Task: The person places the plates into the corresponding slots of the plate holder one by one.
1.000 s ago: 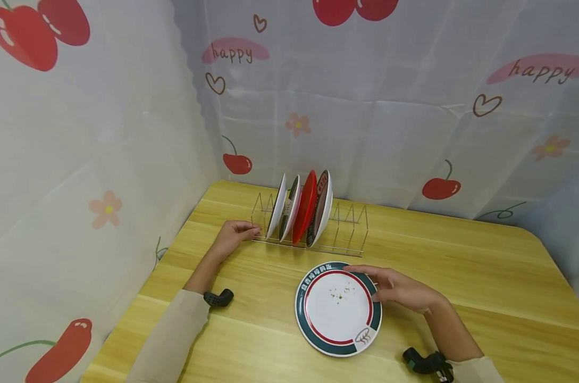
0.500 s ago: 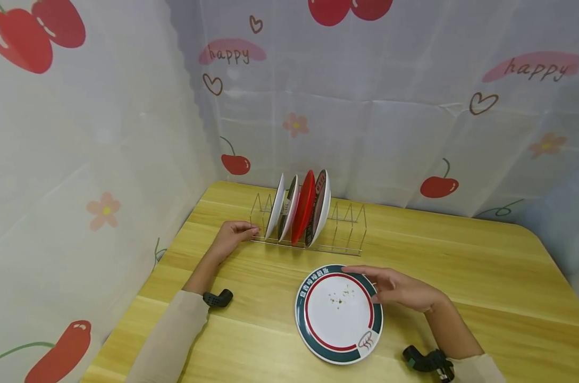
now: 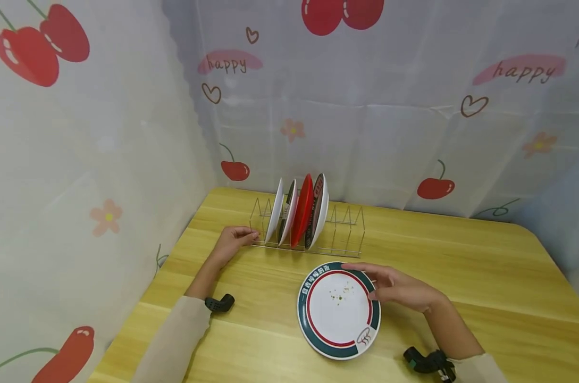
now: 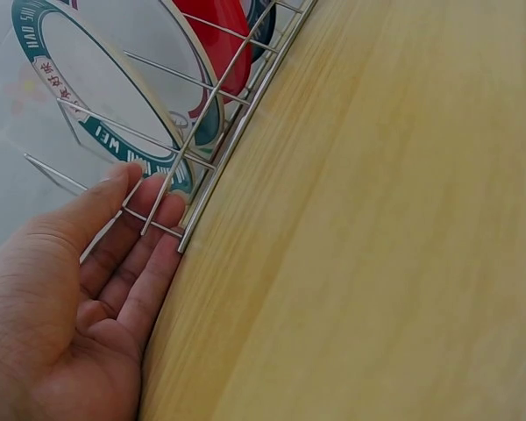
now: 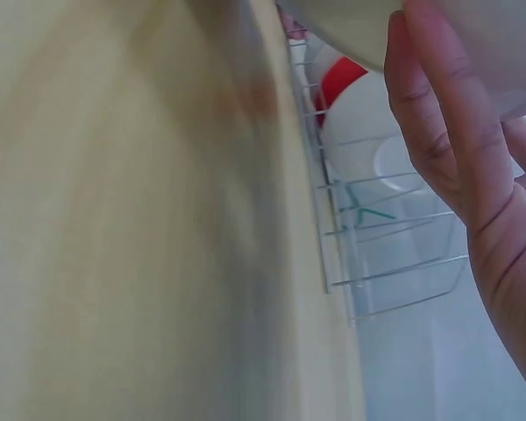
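Plate wobble: barely any tbh, its near edge sits a touch higher in the head view than half a second ago, while the white cherry-print wall sheet [image 3: 375, 133] sits lower, so I'd guess the camera tipped a bit. Both hands look about the same.
Left hand [image 3: 232, 243]: thumb and fingers pinching the left end of a silvery metal wire rack [image 3: 338, 254], which stands on the yellow wood-grain table [image 3: 256, 330].
Rack row: four dishes on edge, leaning a little: white plate with green lettered rim [image 3: 275, 210], white plate with dark green band [image 3: 291, 213], glossy red plate [image 3: 302, 210], white dish with dark patterned face [image 3: 317, 213].
Round white plate with dark green rim and thin red ring [image 3: 339, 314]: on the person's side of the rack, face up, brownish specks in the middle. Right wrist view makes me think it's off the table.
Plate vs rack: rack's long axis runs left-right, its dishes stand across that; the round one has no long axis and lies much flatter, rack just beyond it.
Right hand [image 3: 406, 290]: way nearer the plate, which extends left from the grip; thumb at the right edge, fingers at the far rim and underneath, pinching it.
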Tool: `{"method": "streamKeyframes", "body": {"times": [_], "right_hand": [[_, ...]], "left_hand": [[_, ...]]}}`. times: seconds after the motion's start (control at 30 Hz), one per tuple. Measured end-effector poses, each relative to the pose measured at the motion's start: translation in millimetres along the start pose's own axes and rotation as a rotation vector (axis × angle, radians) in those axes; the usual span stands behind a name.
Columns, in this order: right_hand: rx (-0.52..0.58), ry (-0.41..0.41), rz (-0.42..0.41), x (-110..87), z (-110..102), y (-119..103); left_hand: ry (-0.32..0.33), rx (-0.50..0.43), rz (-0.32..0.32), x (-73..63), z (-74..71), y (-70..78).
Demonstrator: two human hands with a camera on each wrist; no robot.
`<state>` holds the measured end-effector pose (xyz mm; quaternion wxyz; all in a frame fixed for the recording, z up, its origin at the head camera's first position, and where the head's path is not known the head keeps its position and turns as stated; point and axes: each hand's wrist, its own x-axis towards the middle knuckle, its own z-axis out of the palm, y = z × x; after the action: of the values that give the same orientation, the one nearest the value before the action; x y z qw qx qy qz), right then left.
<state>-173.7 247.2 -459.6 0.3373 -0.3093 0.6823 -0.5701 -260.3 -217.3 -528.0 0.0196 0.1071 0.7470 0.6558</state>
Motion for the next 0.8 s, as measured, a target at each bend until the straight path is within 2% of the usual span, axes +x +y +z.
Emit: {"method": "streamKeyframes", "body": {"times": [0.1,0.23,0.5,0.67,0.8], "right_hand": [[0.004,0.023,-0.017,-7.4,-1,-9],[0.097,0.062,-0.089,-21.6,-4,-28],[0.286,0.245,-0.291,-53.0,-4,-76],[0.35,0.368,-0.42,-55.6,-10,-99],[0.31,0.467,-0.431,-50.1,-19,-118]], "left_hand": [[0.001,0.012,-0.001,-0.6,0.5,-1.3],[-0.002,0.017,0.001,-0.4,1.5,-2.4],[-0.013,0.032,-0.005,-0.4,1.6,-0.5],[-0.009,0.041,0.013,1.1,0.3,0.1],[0.004,0.036,0.007,-0.3,-1.0,-1.9]]}}
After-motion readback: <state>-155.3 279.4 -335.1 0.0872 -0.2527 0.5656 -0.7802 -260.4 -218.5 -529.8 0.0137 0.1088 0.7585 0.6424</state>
